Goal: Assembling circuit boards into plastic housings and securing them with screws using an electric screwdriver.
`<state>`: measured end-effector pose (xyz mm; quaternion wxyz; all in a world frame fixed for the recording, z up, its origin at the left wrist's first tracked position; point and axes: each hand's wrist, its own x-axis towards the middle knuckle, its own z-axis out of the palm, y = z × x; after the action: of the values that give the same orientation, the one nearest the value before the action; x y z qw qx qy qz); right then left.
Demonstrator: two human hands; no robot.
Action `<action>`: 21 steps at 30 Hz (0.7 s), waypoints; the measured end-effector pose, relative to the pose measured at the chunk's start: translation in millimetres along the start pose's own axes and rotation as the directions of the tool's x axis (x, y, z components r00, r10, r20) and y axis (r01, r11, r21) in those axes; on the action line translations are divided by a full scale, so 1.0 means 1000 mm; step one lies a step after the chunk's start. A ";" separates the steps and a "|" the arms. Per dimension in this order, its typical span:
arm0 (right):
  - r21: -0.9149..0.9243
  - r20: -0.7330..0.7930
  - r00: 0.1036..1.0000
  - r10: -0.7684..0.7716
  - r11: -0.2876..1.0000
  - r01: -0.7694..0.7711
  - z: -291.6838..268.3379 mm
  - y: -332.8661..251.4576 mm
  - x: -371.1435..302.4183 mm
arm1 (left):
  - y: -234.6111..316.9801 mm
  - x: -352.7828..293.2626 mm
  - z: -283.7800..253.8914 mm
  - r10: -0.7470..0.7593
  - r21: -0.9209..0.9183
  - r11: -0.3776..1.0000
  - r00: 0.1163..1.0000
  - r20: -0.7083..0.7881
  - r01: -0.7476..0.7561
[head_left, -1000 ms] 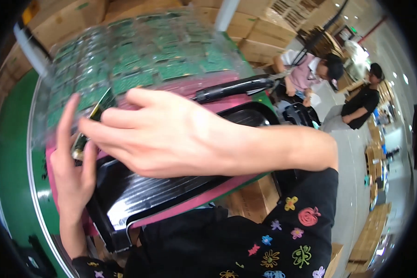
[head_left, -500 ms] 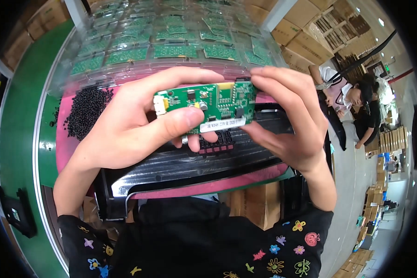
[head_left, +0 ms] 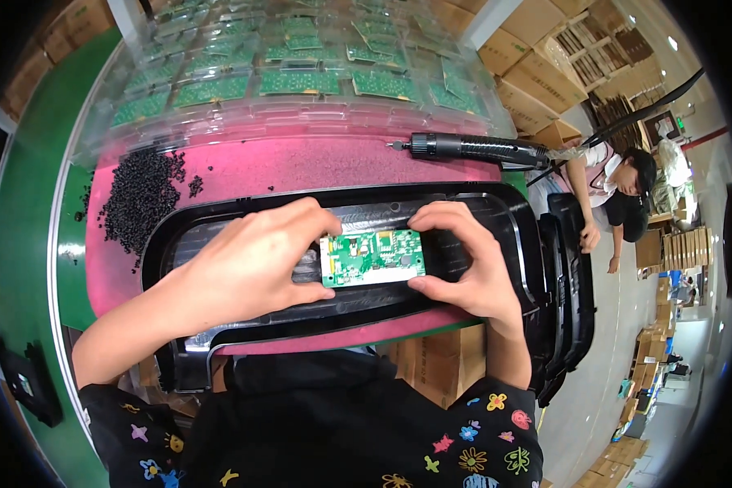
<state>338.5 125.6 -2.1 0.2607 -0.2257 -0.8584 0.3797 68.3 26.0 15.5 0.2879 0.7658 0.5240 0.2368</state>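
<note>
A green circuit board (head_left: 366, 259) with a white label strip along its near edge lies low over the middle of a long black plastic housing (head_left: 472, 213). My left hand (head_left: 260, 256) grips the board's left end, thumb at the near corner and fingers at the far one. At the other end my right hand (head_left: 468, 264) pinches the right edge between thumb and fingers. Whether the board rests on the housing or hangs just above it I cannot tell; the part of the housing under it is hidden.
A heap of small black screws (head_left: 142, 195) covers the left of the pink mat (head_left: 301, 163). Behind the housing lies a black electric screwdriver (head_left: 472, 148). Clear trays (head_left: 285, 106) of circuit boards stand at the back. More black housings (head_left: 569, 285) and a person (head_left: 610, 183) are at the right.
Both hands have lowered the circuit board, bringing it down from close to the camera into the housing's middle. The left thumb has moved off the board's face to its edge.
</note>
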 end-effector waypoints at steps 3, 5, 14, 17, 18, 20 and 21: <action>0.001 0.015 0.999 0.032 0.999 -0.032 0.006 0.006 -0.002 | -0.004 0.002 0.007 -0.011 0.076 0.997 0.999 0.045 0.007; -0.087 0.050 0.997 0.051 0.995 -0.046 0.005 0.004 0.000 | -0.003 0.003 0.007 -0.028 0.092 0.995 0.998 0.049 0.024; -0.140 0.056 0.992 0.114 0.985 -0.106 0.009 0.004 0.001 | -0.006 0.006 0.012 -0.058 0.148 0.988 0.997 0.045 0.051; -0.163 0.061 0.992 0.106 0.982 -0.095 0.009 0.003 0.002 | -0.009 0.007 0.012 -0.034 0.144 0.989 0.999 0.034 0.029; -0.162 0.061 0.992 0.107 0.982 -0.096 0.010 0.004 0.003 | -0.009 0.007 0.013 -0.023 0.144 0.989 0.999 0.028 0.019; -0.155 0.015 0.993 0.119 0.981 -0.115 0.012 0.004 0.003 | -0.009 0.006 0.013 -0.026 0.147 0.989 0.999 0.024 0.022; -0.154 0.016 0.993 0.119 0.981 -0.115 0.012 0.004 0.002 | -0.008 0.006 0.013 -0.027 0.151 0.988 0.999 0.019 0.024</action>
<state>330.0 123.1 -11.7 0.2091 -0.2903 -0.8735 0.3302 73.3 31.5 1.0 0.2376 0.7810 0.5472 0.1850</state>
